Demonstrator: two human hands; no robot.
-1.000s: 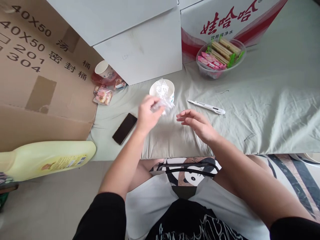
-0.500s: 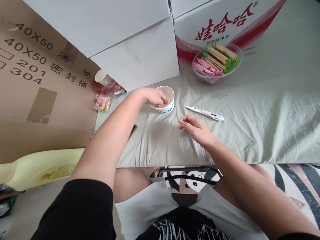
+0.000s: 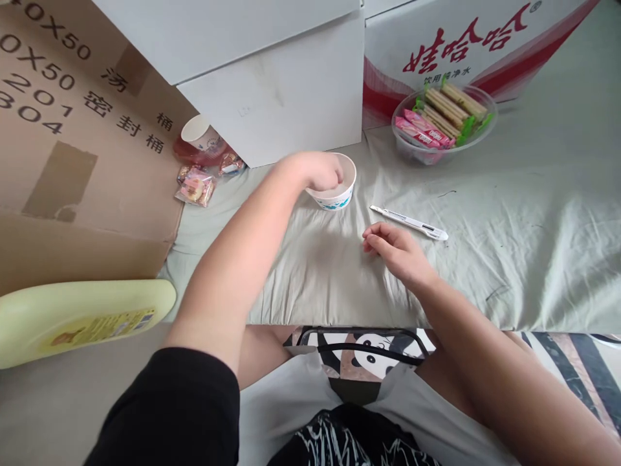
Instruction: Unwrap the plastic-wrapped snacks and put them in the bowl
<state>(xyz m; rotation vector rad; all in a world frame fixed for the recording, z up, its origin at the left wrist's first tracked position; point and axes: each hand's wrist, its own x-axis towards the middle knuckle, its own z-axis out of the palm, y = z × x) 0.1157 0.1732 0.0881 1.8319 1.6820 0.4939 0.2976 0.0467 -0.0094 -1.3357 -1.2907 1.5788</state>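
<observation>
A white paper tub (image 3: 334,202) with blue print stands upright on the cloth. My left hand (image 3: 323,171) reaches over its near left rim, with curled fingers inside it. The knuckles and forearm hide part of the opening, and whatever the fingers may hold is hidden. Lower right of the tub, my right hand (image 3: 395,249) hovers low over the cloth or rests on it. Its fingers are bent together, thumb against the forefinger, and nothing shows between them. Just beyond it lies a slim white stick-shaped tool (image 3: 410,223), a pen or a craft knife; I cannot tell which.
A clear plastic bowl (image 3: 449,152) of wrapped snack sticks stands at the back right, before white cartons (image 3: 301,110). Small wrapped snacks (image 3: 196,188) and a paper cup (image 3: 198,133) are beside the brown carton (image 3: 107,194). A pale yellow bottle (image 3: 87,317) lies at left.
The view has shifted slightly. My left hand has moved a little further over the tub. A dark object beside my left forearm is now out of sight. My right hand keeps its pose.
</observation>
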